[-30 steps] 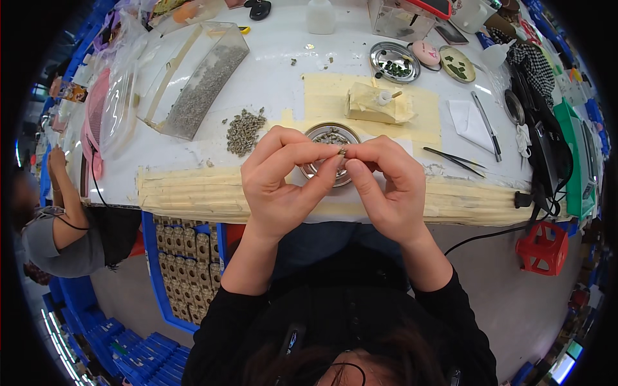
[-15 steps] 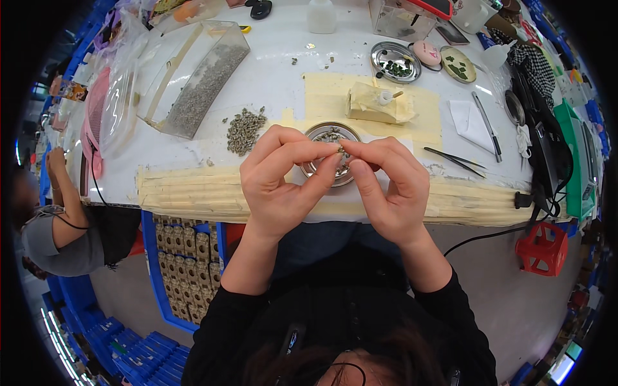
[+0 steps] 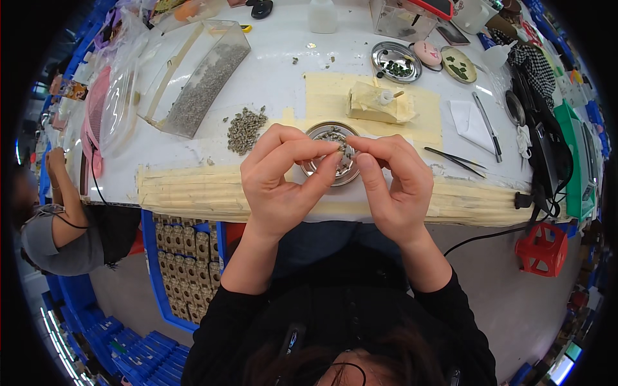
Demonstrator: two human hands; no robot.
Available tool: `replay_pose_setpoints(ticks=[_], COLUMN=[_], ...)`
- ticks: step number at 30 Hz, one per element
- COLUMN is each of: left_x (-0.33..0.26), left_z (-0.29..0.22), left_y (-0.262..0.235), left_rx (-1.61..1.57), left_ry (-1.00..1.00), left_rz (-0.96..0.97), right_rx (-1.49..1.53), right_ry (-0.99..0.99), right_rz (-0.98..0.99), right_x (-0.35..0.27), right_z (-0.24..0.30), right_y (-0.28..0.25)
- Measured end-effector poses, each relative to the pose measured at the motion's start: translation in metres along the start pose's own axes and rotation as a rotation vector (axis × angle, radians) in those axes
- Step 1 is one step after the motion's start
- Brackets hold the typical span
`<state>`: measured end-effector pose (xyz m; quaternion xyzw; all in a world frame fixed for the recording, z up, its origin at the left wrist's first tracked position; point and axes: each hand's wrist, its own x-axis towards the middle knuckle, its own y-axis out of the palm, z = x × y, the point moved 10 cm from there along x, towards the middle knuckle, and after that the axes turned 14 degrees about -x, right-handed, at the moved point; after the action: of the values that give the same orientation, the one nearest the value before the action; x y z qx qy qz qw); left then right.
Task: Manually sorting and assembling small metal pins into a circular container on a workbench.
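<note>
The left hand (image 3: 280,174) and right hand (image 3: 396,183) are meeting above the round metal dish (image 3: 331,161) on the table (image 3: 277,71), fingers pinching what seems a tiny grey part (image 3: 344,151) between them, so any dropped pieces are landing in it.

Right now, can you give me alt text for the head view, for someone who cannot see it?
Two bare hands, left hand and right hand, pinch a tiny part between their fingers above a round metal dish of small pieces on a white table. A loose pile of grey bits lies to the left, tweezers to the right.
</note>
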<state>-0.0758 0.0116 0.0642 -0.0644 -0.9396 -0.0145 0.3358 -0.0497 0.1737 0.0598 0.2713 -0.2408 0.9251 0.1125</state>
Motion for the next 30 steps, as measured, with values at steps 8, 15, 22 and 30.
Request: replay_pose_setpoints(ticks=[8, 15, 22, 30], left_x=[-0.004, -0.01, 0.001, 0.018], left_z=[0.015, 0.021, 0.013, 0.008], left_y=[0.007, 0.004, -0.018, -0.081], left_rx=[0.221, 0.284, 0.31, 0.58], left_ry=[-0.239, -0.305, -0.288, -0.227], left_rz=[0.178, 0.235, 0.111, -0.127], right_rx=[0.026, 0.013, 0.02, 0.05], right_ry=[0.047, 0.056, 0.063, 0.104], right_rz=[-0.026, -0.015, -0.015, -0.008], right_x=[-0.002, -0.001, -0.001, -0.002], right_z=[-0.005, -0.006, -0.005, -0.007], right_y=[-0.005, -0.004, -0.003, -0.002])
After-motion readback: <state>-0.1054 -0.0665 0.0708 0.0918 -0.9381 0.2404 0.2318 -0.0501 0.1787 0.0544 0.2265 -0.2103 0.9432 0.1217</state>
